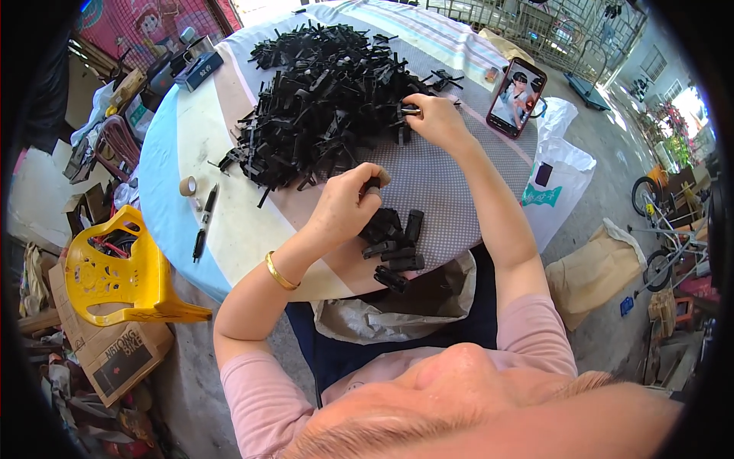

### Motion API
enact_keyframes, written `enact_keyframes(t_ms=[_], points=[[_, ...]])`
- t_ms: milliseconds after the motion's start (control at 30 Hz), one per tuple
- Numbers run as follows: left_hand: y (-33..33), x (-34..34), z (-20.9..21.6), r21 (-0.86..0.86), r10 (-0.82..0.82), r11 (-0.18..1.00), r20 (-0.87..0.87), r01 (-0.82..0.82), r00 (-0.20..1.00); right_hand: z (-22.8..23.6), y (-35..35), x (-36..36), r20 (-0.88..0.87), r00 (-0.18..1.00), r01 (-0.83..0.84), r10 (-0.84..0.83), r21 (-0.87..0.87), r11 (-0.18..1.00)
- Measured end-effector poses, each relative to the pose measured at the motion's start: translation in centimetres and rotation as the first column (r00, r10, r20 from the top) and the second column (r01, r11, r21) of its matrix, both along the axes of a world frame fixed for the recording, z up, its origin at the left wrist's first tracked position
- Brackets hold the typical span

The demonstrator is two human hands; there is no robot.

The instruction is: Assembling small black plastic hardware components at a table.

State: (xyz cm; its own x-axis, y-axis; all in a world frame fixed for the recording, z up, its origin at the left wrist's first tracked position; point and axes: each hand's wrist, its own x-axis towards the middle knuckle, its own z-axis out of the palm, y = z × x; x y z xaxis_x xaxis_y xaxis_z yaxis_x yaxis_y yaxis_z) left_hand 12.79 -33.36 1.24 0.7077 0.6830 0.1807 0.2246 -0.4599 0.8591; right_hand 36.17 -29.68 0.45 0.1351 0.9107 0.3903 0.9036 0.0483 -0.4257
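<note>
A big heap of thin black plastic pieces [321, 107] covers the far middle of the round table. My left hand [340, 205], with a gold bangle at the wrist, is closed round a small black plastic part [372, 184] at the heap's near edge. My right hand [442, 122] pinches a small dark piece with a shiny spot [410, 111] at the heap's right side; its exact kind is unclear. Several chunkier black blocks [404, 256] lie near the table's front edge, right of my left forearm. Below them, an open paper-like sack [382, 325] rests on my lap.
A phone [517, 99] stands upright at the right, beside a white plastic bag [558, 172]. On the left lie a tape roll [188, 186], a black pen [205, 222] and a blue box [199, 70]. A yellow chair [115, 271] and a brown sack [596, 271] flank the table.
</note>
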Motion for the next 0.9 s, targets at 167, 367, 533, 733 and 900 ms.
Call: enact_keyframes(t_ms=[167,367,533,733,900], points=[[-0.4,-0.2,0.6,0.16,0.015,0.987,-0.082,-0.002,0.997,0.5,-0.4,-0.3,0.04,0.996,0.076,-0.077,0.011,0.997],[-0.1,-0.1,0.5,0.182,-0.086,0.978,-0.11,0.105,0.99,1.9,-1.0,-1.0,-0.184,0.982,0.114,-0.032,0.457,0.882],[-0.5,0.1,0.7,0.221,-0.104,0.968,-0.081,0.12,0.991,2.4,-1.1,-0.2,-0.142,0.986,0.155,-0.085,0.618,0.771],[1.0,-0.1,0.0,-0.01,0.035,0.999,0.183,-0.034,0.982,2.8,-1.4,-1.1,-0.207,0.958,0.006,0.199,0.708,0.706],[1.7,-0.6,0.4,-0.196,0.094,0.981,0.42,-0.011,0.903,2.4,-1.5,-1.1,-0.213,0.955,-0.046,0.208,0.584,0.811]])
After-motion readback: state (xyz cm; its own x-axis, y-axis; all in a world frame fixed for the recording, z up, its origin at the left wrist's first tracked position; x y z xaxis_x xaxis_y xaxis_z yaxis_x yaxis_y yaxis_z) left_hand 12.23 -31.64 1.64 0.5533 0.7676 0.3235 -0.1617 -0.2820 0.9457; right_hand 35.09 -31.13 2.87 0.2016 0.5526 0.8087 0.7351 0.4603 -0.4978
